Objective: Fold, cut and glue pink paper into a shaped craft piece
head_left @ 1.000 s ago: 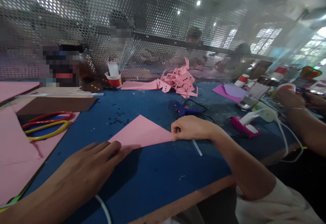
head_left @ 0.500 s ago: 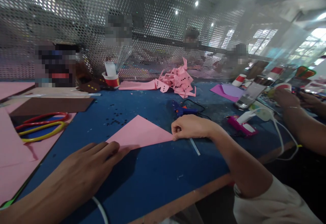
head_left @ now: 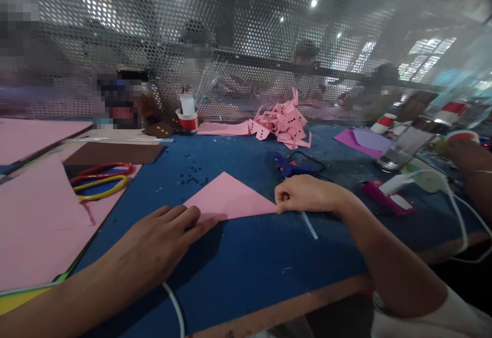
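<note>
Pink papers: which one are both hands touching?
The triangular pink sheet: the left hand touches its left end, the right hand its right corner. The dotted pink pile behind and large pink sheets at left have no hand on them.

On my left I record a brown sheet, with a red loop and a yellow loop just beside it. Beyond black specks, I note a red-and-white cup before a perforated screen. To my right I list a blue glue gun, a lilac sheet overlapping a purple sheet, and a magenta device.
</note>
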`<state>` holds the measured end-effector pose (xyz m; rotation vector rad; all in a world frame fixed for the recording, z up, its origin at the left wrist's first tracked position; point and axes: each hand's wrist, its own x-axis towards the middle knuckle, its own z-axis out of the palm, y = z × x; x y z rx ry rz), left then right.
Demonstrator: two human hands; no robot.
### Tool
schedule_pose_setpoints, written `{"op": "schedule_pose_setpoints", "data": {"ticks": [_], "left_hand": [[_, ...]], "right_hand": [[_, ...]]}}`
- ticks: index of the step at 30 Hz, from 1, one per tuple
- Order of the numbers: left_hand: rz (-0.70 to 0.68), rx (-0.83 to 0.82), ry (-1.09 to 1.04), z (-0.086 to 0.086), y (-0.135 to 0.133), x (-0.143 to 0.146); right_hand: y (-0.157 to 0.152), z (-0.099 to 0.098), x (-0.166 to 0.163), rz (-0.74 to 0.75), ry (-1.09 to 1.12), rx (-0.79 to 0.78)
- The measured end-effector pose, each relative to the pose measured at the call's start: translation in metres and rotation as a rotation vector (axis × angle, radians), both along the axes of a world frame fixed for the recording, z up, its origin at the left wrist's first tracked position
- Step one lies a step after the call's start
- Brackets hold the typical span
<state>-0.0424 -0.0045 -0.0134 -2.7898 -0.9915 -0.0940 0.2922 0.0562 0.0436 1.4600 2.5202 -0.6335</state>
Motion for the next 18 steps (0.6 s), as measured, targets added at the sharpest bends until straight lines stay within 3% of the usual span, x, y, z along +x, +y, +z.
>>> {"op": "schedule_pose_setpoints", "data": {"ticks": [12, 18], "left_hand": [[-0.014, -0.002, -0.010, 0.004, 0.002, 0.001], [0.000, 0.010, 0.015, 0.005, 0.001, 0.003]], "right_hand": [[-0.002, 0.002, 0.010, 0.001, -0.062, 0.052], [-0.008, 0.010, 0.002, -0.056, 0.129, 0.300]]}}
